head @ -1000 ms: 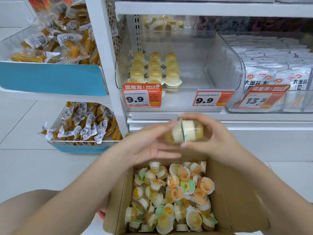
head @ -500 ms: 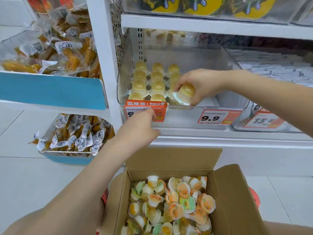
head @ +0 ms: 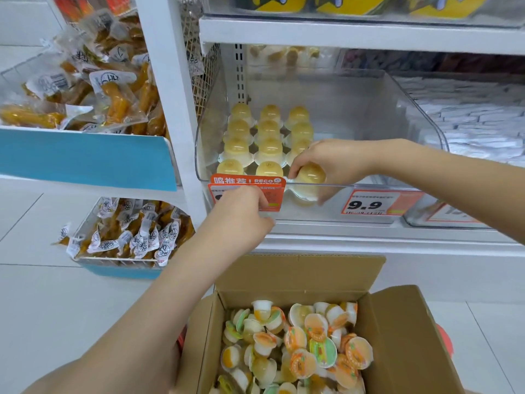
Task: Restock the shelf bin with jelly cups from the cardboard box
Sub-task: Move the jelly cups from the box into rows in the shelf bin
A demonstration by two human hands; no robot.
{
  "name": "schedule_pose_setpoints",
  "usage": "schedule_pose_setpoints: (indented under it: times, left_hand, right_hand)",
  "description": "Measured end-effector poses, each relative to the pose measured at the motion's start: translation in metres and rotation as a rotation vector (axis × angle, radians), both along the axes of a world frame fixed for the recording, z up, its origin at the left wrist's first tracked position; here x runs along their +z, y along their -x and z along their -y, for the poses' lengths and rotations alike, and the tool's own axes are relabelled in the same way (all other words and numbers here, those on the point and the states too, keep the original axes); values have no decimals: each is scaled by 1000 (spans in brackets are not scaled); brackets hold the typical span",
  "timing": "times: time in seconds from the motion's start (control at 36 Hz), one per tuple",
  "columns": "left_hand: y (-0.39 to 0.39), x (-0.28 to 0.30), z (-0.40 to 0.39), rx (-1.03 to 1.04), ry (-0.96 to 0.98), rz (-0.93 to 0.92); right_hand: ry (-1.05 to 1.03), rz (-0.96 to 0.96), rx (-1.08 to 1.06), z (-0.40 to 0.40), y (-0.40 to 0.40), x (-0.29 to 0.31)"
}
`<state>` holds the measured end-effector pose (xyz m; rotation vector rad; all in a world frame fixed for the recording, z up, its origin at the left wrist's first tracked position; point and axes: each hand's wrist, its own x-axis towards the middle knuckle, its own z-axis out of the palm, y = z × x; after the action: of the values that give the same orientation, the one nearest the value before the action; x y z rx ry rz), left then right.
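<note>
Head-worn wide-angle view, looking forward and down at a shop shelf

The single camera sat at the person's head, close to the white metal shelf unit (head: 167,89) and facing it, tilted down so the clear plastic shelf bin (head: 369,109) filled the upper middle and the open brown cardboard box (head: 397,336) lay at the bottom edge just below the lens. Both forearms entered from the lower and right borders. Straight shelf lines bowed toward the frame edges. No second view existed.

Orange price tag (head: 372,205) on clear bin front: "9.9" is printed.
Orange-red promo card (head: 247,182) on bin rim: "鸣推荐" and "RECO" are shown.
</note>
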<state>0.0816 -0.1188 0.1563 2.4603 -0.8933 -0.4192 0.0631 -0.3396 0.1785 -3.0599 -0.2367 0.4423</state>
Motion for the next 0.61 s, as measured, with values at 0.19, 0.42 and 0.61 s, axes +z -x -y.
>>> schedule_pose_setpoints:
  times: [0.19, 0.42, 0.61]
  left_hand:
    - [1, 0, 1, 13, -5, 19]
    - [1, 1, 2, 12, -6, 32]
    - [1, 0, 0, 3, -5, 37]
  right_hand:
    - [-49, 9, -18, 0, 4, 0]
    - [-33, -12, -17, 0, 2, 0]
    - [-37, -25, -26, 1, 2, -2]
